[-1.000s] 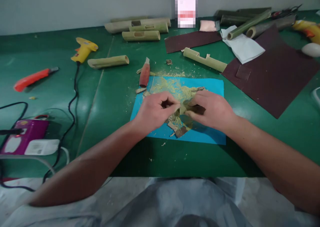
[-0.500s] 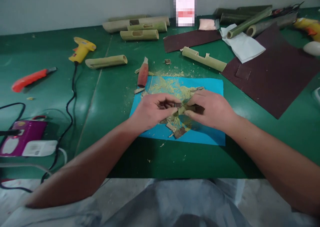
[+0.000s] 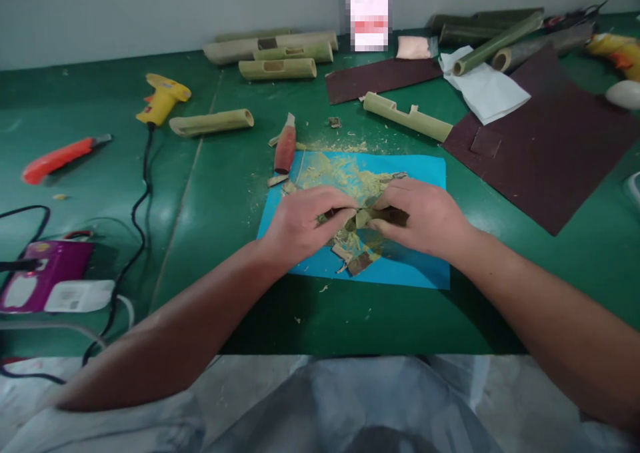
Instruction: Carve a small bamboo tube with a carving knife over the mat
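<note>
Both hands meet over a blue sheet (image 3: 420,173) strewn with pale green shavings. My left hand (image 3: 305,223) is closed in a pinch on a small dark scrap, likely sandpaper. My right hand (image 3: 423,216) is closed around a small piece of bamboo (image 3: 363,217) whose pale end shows between the two hands. The scrap touches the bamboo piece. Loose chips and a brown scrap (image 3: 361,263) lie on the sheet just below the hands.
A red-handled knife (image 3: 286,148) lies at the sheet's far left corner. Bamboo tubes (image 3: 213,121) (image 3: 407,116) lie beyond, with more against the wall. Dark sandpaper sheets (image 3: 550,153) are at right. A yellow glue gun (image 3: 161,98), orange cutter (image 3: 57,158) and purple device (image 3: 47,273) are at left.
The left hand's fingers have shifted slightly back and forth against the bamboo piece; the right hand has stayed almost still.
</note>
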Available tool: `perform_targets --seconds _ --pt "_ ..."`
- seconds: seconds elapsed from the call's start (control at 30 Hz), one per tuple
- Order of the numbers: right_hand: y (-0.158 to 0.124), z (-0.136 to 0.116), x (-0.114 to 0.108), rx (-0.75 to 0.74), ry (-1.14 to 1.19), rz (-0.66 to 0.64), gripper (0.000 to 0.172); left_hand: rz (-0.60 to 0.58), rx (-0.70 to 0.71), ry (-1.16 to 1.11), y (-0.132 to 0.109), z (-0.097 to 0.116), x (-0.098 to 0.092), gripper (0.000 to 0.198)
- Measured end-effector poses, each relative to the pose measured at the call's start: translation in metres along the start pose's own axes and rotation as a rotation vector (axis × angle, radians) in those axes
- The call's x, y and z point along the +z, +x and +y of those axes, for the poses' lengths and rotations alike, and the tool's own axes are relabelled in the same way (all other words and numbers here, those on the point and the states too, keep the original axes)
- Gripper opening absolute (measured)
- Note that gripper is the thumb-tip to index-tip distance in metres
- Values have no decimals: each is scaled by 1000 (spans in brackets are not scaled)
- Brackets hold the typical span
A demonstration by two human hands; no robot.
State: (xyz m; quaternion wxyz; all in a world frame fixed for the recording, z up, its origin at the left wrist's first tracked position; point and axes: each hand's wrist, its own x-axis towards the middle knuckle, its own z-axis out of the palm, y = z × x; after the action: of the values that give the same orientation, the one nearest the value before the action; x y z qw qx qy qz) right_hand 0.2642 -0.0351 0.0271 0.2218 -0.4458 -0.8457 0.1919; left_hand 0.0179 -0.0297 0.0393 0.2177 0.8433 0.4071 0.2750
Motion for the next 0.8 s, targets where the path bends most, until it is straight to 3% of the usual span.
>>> perform_targets --seconds 0.2,0.4,0.53,0.63,0.8 --pt "1 0 -1 1 4 -15 15 -45 150 5 -1 -4 -3 18" --pt "2 2 -2 -13 19 -33 14 -151 75 19 -1 -6 -2 18" --pt "2 4 -3 -23 31 -61 13 -128 23 -2 -2 -5 2 21" --pt "2 4 -4 -28 35 -77 14 -115 56 -44 -1 -5 2 20" --pt "1 3 -7 -97 53 -101 14 -195 109 -83 0 -6 1 20"
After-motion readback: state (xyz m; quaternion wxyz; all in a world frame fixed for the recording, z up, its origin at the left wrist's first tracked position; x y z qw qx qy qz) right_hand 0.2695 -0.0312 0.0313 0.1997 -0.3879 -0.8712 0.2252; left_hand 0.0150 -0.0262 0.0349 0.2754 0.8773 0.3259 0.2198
